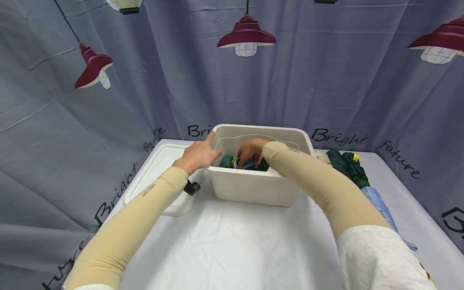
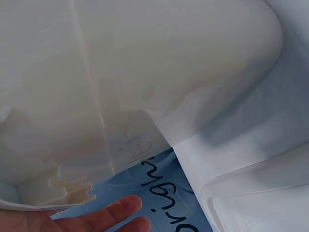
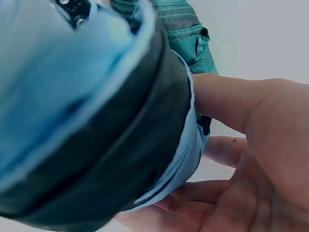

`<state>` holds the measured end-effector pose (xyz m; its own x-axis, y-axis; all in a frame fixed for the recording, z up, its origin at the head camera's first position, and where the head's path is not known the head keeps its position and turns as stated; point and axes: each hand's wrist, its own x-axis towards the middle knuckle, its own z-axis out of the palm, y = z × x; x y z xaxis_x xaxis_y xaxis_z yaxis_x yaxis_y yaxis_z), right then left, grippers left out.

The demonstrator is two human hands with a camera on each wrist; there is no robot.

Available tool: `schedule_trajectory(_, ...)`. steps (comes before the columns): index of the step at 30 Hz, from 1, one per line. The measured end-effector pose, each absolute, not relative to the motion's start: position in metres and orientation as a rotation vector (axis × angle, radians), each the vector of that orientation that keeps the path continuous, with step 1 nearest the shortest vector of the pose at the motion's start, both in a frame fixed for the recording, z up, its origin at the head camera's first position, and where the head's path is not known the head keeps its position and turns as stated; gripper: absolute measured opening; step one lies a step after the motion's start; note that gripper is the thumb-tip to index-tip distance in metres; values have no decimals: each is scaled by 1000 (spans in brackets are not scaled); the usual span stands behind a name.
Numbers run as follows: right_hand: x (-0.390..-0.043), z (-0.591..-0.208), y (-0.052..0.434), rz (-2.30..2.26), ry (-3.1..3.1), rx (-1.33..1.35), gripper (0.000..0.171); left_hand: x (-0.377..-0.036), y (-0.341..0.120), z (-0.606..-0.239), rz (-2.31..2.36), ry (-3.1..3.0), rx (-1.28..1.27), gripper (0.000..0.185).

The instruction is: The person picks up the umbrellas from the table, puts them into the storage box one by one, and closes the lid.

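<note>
Left hand on the bin, head view: the left hand rests on the left rim of the white storage bin, thumb and forefinger spread apart; the lid lies to its left, partly covered by that forearm.
Right hand in the bin, head view: the right hand dips inside, on a blue-and-black rolled bundle, with a green roll just left of its fingers. I'd say it's placing or adjusting the bundle; the next move seems to call for seating it beside the roll, then letting go.
Right of the forearm, head view: dark-green bundles and light-blue cloth; the forearm and near wall hide much of the bin's inside.
Bin wall, left wrist view: it fills most of the view; below it are straight fingers, holding nothing I can see. The thumb is out of view.
Bundle, right wrist view: thumb and fingers curl around its side, clamped on it. Its near end is blurred and cut off; whether it's clothing or an umbrella, I can't tell.
</note>
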<state>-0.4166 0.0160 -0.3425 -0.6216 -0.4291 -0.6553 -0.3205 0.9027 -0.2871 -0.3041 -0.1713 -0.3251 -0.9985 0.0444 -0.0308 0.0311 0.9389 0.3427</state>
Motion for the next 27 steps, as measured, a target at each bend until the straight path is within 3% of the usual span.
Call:
schedule_trajectory(17, -414, -348, 15, -397, 2185, -426, 80, -304, -170, -325, 532, 3047, 59, 81)
schedule_trajectory(27, -415, -348, 18, -282, 2168, -486, 79, -304, -170, -326, 541, 3048, 60, 80)
